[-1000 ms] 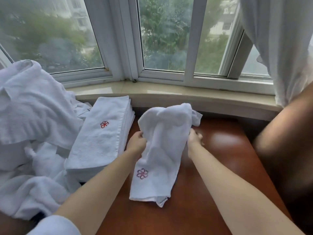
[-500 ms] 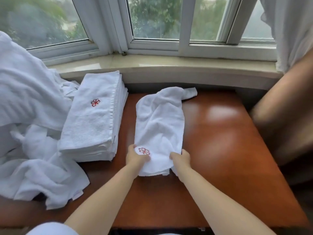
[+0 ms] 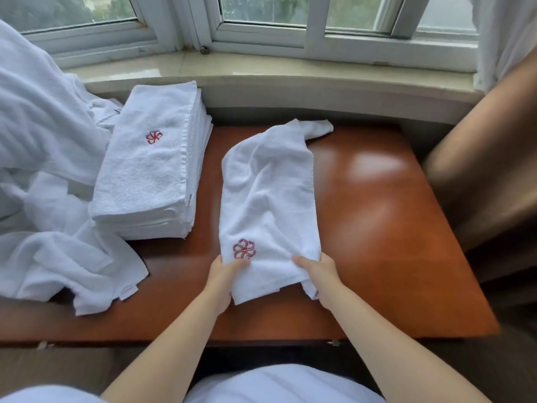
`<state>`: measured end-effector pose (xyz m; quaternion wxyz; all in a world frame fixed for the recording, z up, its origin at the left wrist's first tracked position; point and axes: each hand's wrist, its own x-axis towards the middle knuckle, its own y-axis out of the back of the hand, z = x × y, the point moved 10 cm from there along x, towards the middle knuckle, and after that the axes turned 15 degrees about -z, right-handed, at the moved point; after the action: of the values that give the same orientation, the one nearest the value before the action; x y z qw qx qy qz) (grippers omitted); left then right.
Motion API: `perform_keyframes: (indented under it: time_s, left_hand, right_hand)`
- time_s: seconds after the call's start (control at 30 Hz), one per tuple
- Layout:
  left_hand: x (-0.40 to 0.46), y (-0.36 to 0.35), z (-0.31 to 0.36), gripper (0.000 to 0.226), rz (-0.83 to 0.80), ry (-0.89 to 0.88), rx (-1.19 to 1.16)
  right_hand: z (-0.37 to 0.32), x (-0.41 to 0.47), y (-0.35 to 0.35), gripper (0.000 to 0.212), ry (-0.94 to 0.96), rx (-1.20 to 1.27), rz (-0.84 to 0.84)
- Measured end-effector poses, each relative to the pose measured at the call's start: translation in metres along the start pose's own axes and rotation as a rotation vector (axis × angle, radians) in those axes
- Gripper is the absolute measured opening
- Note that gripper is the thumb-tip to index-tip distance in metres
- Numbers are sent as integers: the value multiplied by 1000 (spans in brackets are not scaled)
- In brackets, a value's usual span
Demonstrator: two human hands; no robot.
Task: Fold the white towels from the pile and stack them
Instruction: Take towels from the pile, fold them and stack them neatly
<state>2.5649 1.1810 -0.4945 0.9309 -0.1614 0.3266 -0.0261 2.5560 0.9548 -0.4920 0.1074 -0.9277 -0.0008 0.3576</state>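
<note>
Both hands gripped the towel's near corners.
My left hand [image 3: 225, 276] and right hand [image 3: 318, 274] pinched the rumpled towel [image 3: 267, 199]; its bunched far end risked a crooked fold.

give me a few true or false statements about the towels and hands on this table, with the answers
1. Both hands grip the near end of the towel lying on the table. True: the left hand and right hand each hold a near corner.
2. The towel being handled is already folded neatly. False: it is wrinkled, with its far corner bunched.
3. A stack of folded towels sits to the left of it. True.
4. The top of the stack is plain white. False: it bears a red emblem.
5. The unfolded pile lies to the right of the stack. False: it lies to the left.
</note>
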Motion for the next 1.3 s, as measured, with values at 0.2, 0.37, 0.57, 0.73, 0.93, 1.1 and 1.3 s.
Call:
perform_keyframes:
  time_s: [0.2,0.37,0.57,0.73,0.93,1.1,1.3]
  left_hand:
    - [-9,9,-20,29,-16,92,-234]
    - [-22,-21,-30,42,-236,141,-465]
    - [-38,-50,-37,46,-371,203,-587]
    - [-39,-53,-18,55,-353,106,-485]
    - [-53,-71,16,64,-576,22,-432]
    - [-68,-81,51,52,-680,-71,-398]
    - [-54,-41,63,57,-318,7,59]
  right_hand:
    - [8,0,-2,29,2,61,-29]
    - [24,-11,5,28,-10,299,-84]
    - [22,-32,4,33,-58,544,-271]
    - [-14,-37,1,27,103,602,-399]
    - [-59,-45,18,30,320,697,-363]
    - [-86,-55,27,24,403,636,-322]
    - [-101,-52,59,26,403,545,-118]
